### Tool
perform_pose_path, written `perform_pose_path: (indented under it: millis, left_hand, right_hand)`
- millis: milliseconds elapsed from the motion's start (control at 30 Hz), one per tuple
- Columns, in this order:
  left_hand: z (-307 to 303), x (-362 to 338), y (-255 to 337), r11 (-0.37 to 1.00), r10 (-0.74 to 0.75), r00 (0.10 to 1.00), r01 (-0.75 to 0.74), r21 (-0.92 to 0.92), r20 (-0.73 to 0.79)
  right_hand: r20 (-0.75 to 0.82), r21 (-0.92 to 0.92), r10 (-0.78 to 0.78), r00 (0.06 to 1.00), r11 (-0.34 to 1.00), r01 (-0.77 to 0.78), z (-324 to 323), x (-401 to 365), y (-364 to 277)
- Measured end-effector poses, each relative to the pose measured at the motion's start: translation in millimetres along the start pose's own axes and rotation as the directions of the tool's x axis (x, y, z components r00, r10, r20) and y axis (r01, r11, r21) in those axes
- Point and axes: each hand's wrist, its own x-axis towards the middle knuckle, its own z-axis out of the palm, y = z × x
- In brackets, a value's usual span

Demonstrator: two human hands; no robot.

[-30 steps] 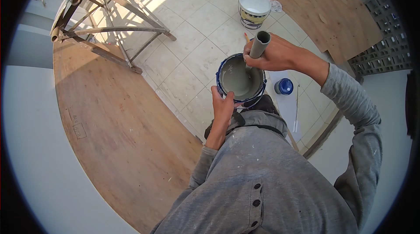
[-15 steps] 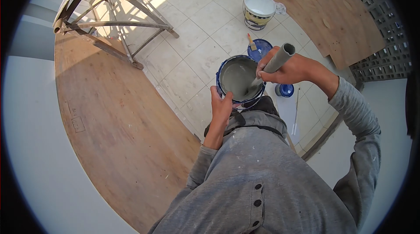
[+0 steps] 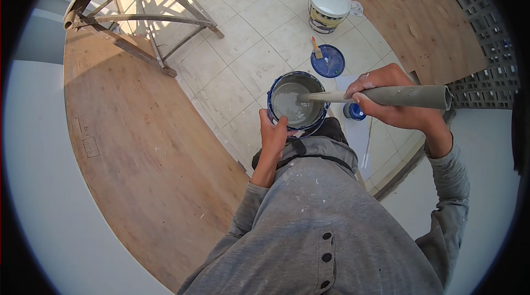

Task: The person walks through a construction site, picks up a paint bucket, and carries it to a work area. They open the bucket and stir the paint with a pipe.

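Note:
My left hand (image 3: pixel 273 134) grips the near left rim of a blue bucket (image 3: pixel 270 102), its thumb over the edge. Grey liquid (image 3: pixel 288 108) lies inside, with a wet shine on it. My right hand (image 3: pixel 395 99) is closed round a grey pipe (image 3: pixel 414 97), whose hollow end points right. The pipe's thinner, pale end reaches over the rim into the bucket, and its tip is at the liquid. A blue lid (image 3: pixel 328 61) lies on the tiles beyond the bucket, with a brush (image 3: pixel 316 49) resting at its edge.
A white bucket (image 3: pixel 329 2) stands farther off on the tiled floor (image 3: pixel 232 85). Near my right wrist is a small blue container (image 3: pixel 354 111). A wooden trestle (image 3: pixel 149 18) stands at upper left by a plywood board (image 3: pixel 143 146). Another board (image 3: pixel 414 13) lies upper right.
My right hand has moved right, and the pipe has swung from pointing up and right to nearly level. Its lower end has shifted towards the middle of the bucket.

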Motion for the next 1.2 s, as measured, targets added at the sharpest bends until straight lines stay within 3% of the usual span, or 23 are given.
perform_pose_path:
  millis: [133, 733, 933, 1200]
  left_hand:
    - [0.1, -1.5, -2.7, 1.0, 0.004, 1.0, -0.004, -0.009, -0.003]
    - [-2.2, -5.2, -6.9, 0.999, -0.014, 1.0, 0.014, -0.038, -0.002]
    - [-3.4, -8.5, -2.0, 0.999, -0.048, 0.999, 0.048, -0.024, -0.002]
    - [-6.3, -8.5, -5.0, 0.999, -0.034, 0.999, 0.033, -0.021, -0.01]
  right_hand:
    - [-0.023, 0.101, -0.044, 0.999, 0.994, 0.046, 5.5, 3.5, 1.5]
    - [0.051, -0.014, -0.084, 0.995, 0.996, 0.085, 2.0, -2.8, -13.0]
    - [-0.015, -0.026, -0.156, 0.988, 0.987, 0.156, 7.1, -9.4, -7.1]
    - [-0.036, 0.044, -0.094, 0.995, 0.994, 0.096, 8.1, -10.3, -23.9]
